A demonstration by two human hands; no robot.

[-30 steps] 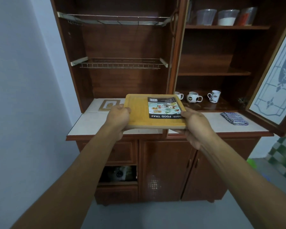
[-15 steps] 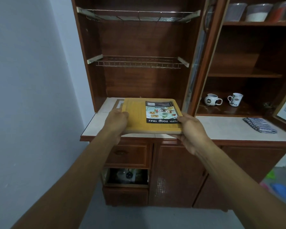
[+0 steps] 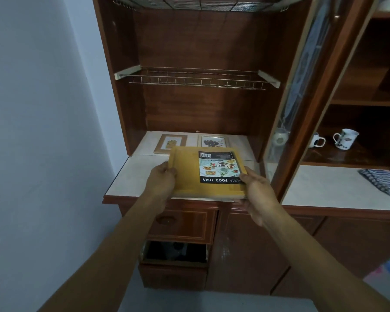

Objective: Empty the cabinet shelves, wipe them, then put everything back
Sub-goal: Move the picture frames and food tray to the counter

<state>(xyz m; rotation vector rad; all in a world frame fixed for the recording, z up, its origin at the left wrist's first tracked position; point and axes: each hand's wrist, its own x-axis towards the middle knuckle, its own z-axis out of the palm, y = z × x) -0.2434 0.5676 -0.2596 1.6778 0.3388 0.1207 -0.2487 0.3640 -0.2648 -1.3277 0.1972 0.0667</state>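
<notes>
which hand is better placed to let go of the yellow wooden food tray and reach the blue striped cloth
Right, probably. The right hand grips the tray at its right near corner, on the side where the cloth lies on the white counter. The left hand would have to cross.

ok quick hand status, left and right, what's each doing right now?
left hand: grips the wooden food tray by its left edge.
right hand: grips the same tray at its near right corner.
</notes>
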